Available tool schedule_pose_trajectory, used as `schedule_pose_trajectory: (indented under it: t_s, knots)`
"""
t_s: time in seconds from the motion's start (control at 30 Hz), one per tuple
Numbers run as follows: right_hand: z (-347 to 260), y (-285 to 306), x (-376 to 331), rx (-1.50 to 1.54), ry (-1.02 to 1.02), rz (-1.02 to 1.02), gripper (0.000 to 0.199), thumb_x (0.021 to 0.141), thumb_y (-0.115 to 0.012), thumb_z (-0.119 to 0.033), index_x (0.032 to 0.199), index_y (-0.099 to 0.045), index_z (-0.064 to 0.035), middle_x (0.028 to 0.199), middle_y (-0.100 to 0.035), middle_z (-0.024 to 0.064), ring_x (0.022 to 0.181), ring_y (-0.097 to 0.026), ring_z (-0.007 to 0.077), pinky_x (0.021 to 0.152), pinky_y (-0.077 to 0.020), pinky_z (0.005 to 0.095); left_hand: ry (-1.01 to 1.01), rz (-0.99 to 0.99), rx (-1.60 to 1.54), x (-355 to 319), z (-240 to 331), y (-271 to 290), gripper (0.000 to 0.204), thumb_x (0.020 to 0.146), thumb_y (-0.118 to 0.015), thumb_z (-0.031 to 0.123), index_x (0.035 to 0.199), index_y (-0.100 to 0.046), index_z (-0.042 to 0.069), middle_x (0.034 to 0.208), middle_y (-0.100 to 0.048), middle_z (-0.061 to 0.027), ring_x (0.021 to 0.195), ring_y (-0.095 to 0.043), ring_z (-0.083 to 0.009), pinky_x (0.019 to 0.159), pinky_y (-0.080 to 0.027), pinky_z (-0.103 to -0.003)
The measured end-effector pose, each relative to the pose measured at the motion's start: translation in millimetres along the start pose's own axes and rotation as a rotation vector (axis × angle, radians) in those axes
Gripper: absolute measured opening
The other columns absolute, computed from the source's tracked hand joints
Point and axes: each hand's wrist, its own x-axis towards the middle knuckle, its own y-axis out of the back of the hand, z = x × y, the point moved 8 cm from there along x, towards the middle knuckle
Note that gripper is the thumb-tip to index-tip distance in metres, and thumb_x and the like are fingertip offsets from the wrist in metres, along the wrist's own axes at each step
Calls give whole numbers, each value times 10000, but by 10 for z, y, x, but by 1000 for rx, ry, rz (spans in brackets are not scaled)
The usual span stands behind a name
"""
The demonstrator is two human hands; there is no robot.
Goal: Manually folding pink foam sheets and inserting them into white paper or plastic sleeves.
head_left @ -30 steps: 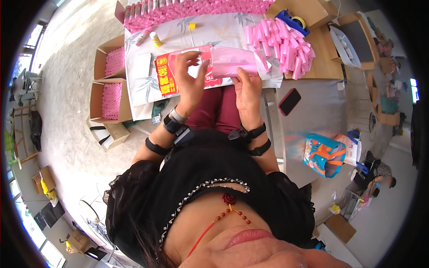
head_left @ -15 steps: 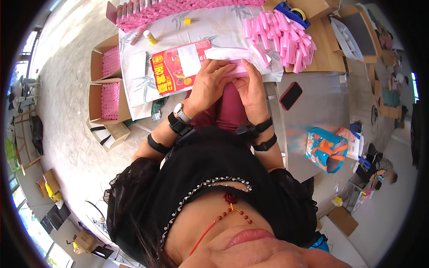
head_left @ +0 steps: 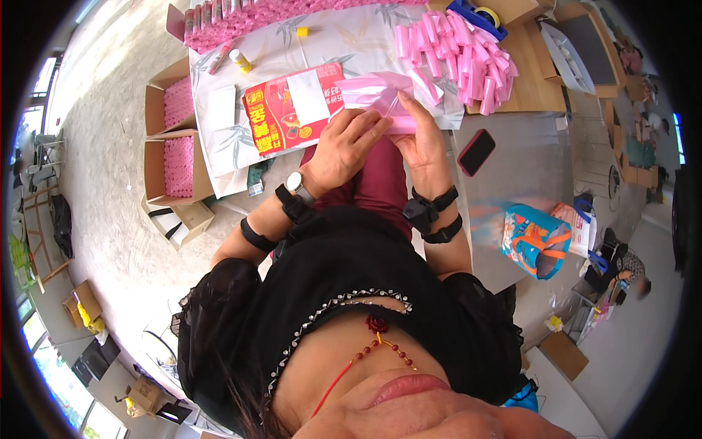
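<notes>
A sheet of pink translucent plastic film (head_left: 371, 89) lies at the table's near edge, wrinkled and partly raised. My left hand (head_left: 349, 143) presses on its near side with bent fingers. My right hand (head_left: 425, 140) pinches the film's right side between thumb and fingers. Under the film's left end lies a flat red printed package (head_left: 272, 110) with a white paper slip (head_left: 310, 95) on it. Just beyond my right hand is a heap of small pink film rolls (head_left: 468, 62). The fingers partly hide the film's near edge.
A small yellow bottle (head_left: 240, 61) and a yellow cap (head_left: 303, 32) are on the patterned tablecloth (head_left: 252, 77). Packed pink rolls line the far edge. Cardboard boxes (head_left: 168, 157) stand at the left, a tape dispenser (head_left: 479, 18) far right. A phone (head_left: 476, 153) lies right of my hand.
My right hand has moved right, away from my left. The pink film, narrow and flat before, is now spread wider between them. My left hand has shifted slightly nearer.
</notes>
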Motion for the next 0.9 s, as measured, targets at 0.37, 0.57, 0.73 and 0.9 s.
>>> schedule_pose_trajectory:
  t_s: [0.37,0.57,0.73,0.9]
  knots:
    - [104,121,105,-22,-25,98,364,1022,-613,-258,1282,-599,-4,1178,-673,134,1104,-652,255,993,-523,427,56,-10,-2,-20,-110,-87,459,777,-750,11,1231,-685,24,1140,-647,-110,1025,-638,-287,845,-543,-396]
    - [89,-60,31,174,-117,-186,738,1063,-421,-573,1451,-470,52,1381,-580,222,1295,-555,326,1161,-377,496,435,-151,-595,-96,-593,-184,331,908,-733,61,1233,-688,18,1121,-700,-133,1002,-691,-248,867,-560,-349]
    - [-478,133,76,-826,464,0,532,1060,-548,-315,1461,-469,27,1453,-540,216,1339,-532,316,1147,-386,403,899,-353,-1143,-371,-903,-401,346,931,-752,80,1252,-661,-14,1135,-698,-57,1014,-665,-126,863,-539,-283]
    - [-550,-781,-257,-1550,717,-569,292,975,-636,-120,1250,-650,-24,1238,-673,172,1151,-624,366,977,-505,422,860,-471,-1268,-311,-902,-407,352,923,-720,22,1243,-581,-21,1118,-700,-84,1020,-659,-133,898,-525,-272]
